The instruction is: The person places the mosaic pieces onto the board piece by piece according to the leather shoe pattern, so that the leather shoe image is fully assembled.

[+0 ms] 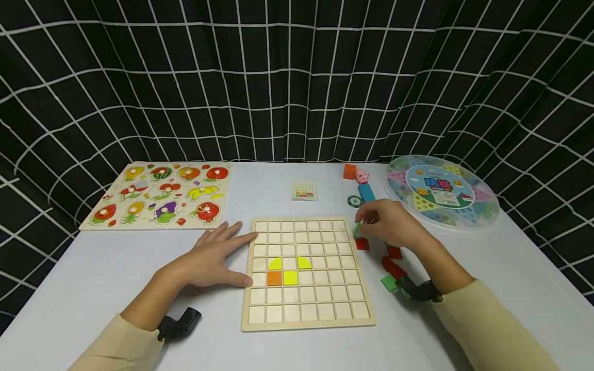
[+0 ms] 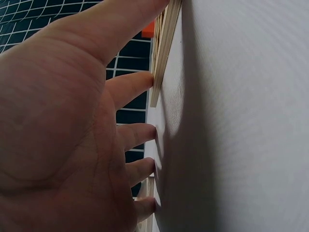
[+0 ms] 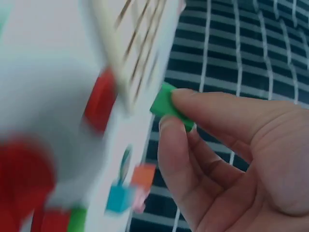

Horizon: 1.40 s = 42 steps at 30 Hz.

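Note:
A wooden grid board (image 1: 306,326) lies on the white table. Two yellow quarter-round tiles (image 1: 275,264), an orange square tile (image 1: 274,278) and a yellow square tile (image 1: 290,277) sit in its cells. With fingers spread, my left hand (image 1: 206,263) rests against the board's left edge, thumb and index fingertip touching it. Just off the board's upper right side, my right hand (image 1: 392,224) pinches a green tile (image 3: 165,100) between thumb and fingers. Below that hand are red tiles (image 1: 362,244) and a green square tile (image 1: 389,283), partly hidden by the right wrist.
A fruit puzzle board (image 1: 223,206) lies at the back left. Behind the grid is a small pattern card (image 1: 304,191). An orange block (image 1: 349,171), pig figure (image 1: 362,176), blue block (image 1: 366,192) and round chip (image 1: 355,201) stand near a round game box (image 1: 487,206).

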Each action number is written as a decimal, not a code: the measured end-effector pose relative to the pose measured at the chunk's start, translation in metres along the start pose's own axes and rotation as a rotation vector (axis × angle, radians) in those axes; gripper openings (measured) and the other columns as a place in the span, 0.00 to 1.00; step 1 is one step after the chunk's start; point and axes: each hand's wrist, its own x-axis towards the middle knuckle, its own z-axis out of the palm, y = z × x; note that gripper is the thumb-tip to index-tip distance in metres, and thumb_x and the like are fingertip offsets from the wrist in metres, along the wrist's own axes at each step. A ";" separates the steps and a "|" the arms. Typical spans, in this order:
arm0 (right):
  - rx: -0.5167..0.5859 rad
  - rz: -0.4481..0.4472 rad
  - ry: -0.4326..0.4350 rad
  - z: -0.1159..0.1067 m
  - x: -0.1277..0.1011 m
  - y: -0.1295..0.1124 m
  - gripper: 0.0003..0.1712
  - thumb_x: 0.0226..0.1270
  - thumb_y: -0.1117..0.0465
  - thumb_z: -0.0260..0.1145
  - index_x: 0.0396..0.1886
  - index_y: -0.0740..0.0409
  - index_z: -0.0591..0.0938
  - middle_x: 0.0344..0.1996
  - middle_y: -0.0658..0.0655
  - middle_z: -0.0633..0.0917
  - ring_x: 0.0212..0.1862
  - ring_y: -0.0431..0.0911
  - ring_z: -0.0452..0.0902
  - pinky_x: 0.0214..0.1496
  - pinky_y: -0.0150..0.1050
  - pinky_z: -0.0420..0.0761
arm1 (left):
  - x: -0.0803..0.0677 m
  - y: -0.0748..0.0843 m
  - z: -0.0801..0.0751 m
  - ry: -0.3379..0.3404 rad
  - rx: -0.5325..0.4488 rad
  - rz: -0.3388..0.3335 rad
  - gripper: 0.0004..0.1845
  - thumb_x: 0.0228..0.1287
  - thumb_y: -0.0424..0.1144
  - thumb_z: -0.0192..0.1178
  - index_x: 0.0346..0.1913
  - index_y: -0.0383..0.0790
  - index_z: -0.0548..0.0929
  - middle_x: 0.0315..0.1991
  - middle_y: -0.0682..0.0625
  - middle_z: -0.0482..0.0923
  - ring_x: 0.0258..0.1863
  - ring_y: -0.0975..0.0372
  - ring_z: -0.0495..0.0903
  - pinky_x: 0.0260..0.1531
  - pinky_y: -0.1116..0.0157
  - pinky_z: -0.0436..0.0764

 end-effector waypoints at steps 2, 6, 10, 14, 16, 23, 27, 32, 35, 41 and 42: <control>0.068 -0.032 -0.018 0.005 0.000 -0.013 0.07 0.66 0.65 0.72 0.43 0.60 0.87 0.31 0.56 0.82 0.33 0.49 0.76 0.30 0.38 0.79 | 0.000 0.000 0.000 0.001 0.002 0.001 0.54 0.50 0.67 0.74 0.80 0.58 0.64 0.84 0.38 0.48 0.83 0.36 0.41 0.77 0.32 0.40; 0.186 -0.094 -0.084 0.020 -0.001 -0.038 0.05 0.67 0.66 0.72 0.41 0.60 0.88 0.28 0.55 0.82 0.30 0.48 0.78 0.31 0.39 0.82 | -0.001 0.000 0.000 0.005 0.003 0.008 0.54 0.51 0.67 0.74 0.80 0.57 0.64 0.84 0.38 0.49 0.83 0.36 0.41 0.77 0.31 0.40; 0.272 -0.136 -0.181 0.038 -0.002 -0.061 0.03 0.67 0.69 0.70 0.38 0.58 0.88 0.29 0.54 0.85 0.27 0.49 0.82 0.36 0.44 0.87 | -0.001 0.000 -0.001 0.005 0.006 0.010 0.54 0.51 0.66 0.74 0.80 0.56 0.64 0.84 0.38 0.49 0.83 0.36 0.41 0.77 0.31 0.40; 0.316 -0.179 -0.268 0.057 -0.004 -0.084 0.05 0.67 0.70 0.70 0.35 0.57 0.88 0.29 0.53 0.85 0.27 0.48 0.83 0.36 0.43 0.88 | 0.000 0.000 -0.001 0.005 0.014 0.008 0.53 0.51 0.67 0.74 0.80 0.57 0.65 0.84 0.38 0.50 0.83 0.36 0.42 0.77 0.30 0.40; 0.310 -0.201 -0.300 0.067 -0.005 -0.095 0.06 0.66 0.71 0.70 0.34 0.56 0.89 0.27 0.52 0.85 0.26 0.47 0.83 0.35 0.40 0.87 | 0.000 0.000 -0.001 0.003 0.015 0.010 0.53 0.51 0.67 0.74 0.80 0.57 0.65 0.84 0.38 0.50 0.83 0.36 0.41 0.76 0.30 0.40; 0.198 -0.293 -0.358 0.096 -0.006 -0.117 0.12 0.61 0.73 0.72 0.29 0.51 0.89 0.21 0.46 0.84 0.23 0.38 0.78 0.28 0.30 0.78 | 0.001 0.000 -0.001 0.004 0.008 0.026 0.53 0.52 0.68 0.73 0.80 0.57 0.65 0.84 0.38 0.50 0.83 0.36 0.42 0.76 0.30 0.40; 0.145 -0.308 -0.359 0.102 -0.008 -0.122 0.13 0.60 0.73 0.74 0.26 0.50 0.89 0.20 0.44 0.84 0.24 0.36 0.76 0.29 0.29 0.76 | 0.001 0.000 -0.001 -0.001 0.003 0.024 0.53 0.52 0.69 0.72 0.80 0.57 0.64 0.84 0.38 0.49 0.83 0.37 0.41 0.77 0.30 0.40; 0.091 -0.314 -0.350 0.105 -0.012 -0.126 0.12 0.59 0.73 0.75 0.26 0.50 0.90 0.21 0.43 0.85 0.26 0.34 0.76 0.31 0.29 0.77 | 0.001 0.000 -0.001 -0.004 0.004 0.021 0.54 0.52 0.69 0.72 0.80 0.57 0.64 0.84 0.39 0.48 0.83 0.37 0.40 0.77 0.32 0.39; 0.049 -0.327 -0.337 0.105 -0.014 -0.129 0.11 0.59 0.72 0.76 0.27 0.51 0.91 0.23 0.42 0.85 0.28 0.32 0.76 0.33 0.28 0.78 | 0.000 -0.001 -0.001 -0.001 0.006 0.021 0.54 0.52 0.69 0.73 0.81 0.57 0.64 0.84 0.38 0.48 0.83 0.37 0.40 0.77 0.32 0.40; 0.018 -0.389 -0.323 0.101 -0.016 -0.125 0.09 0.58 0.69 0.77 0.30 0.49 0.91 0.26 0.39 0.86 0.31 0.30 0.77 0.37 0.27 0.79 | -0.001 -0.002 -0.001 0.005 0.012 0.019 0.54 0.51 0.69 0.73 0.80 0.57 0.64 0.84 0.38 0.49 0.83 0.36 0.41 0.77 0.32 0.40; 0.027 -0.401 -0.320 0.098 -0.016 -0.123 0.09 0.58 0.69 0.77 0.30 0.49 0.91 0.26 0.40 0.86 0.31 0.31 0.78 0.38 0.28 0.80 | -0.001 -0.001 0.000 0.005 0.013 0.018 0.54 0.51 0.69 0.73 0.80 0.57 0.64 0.84 0.38 0.49 0.83 0.36 0.41 0.77 0.32 0.40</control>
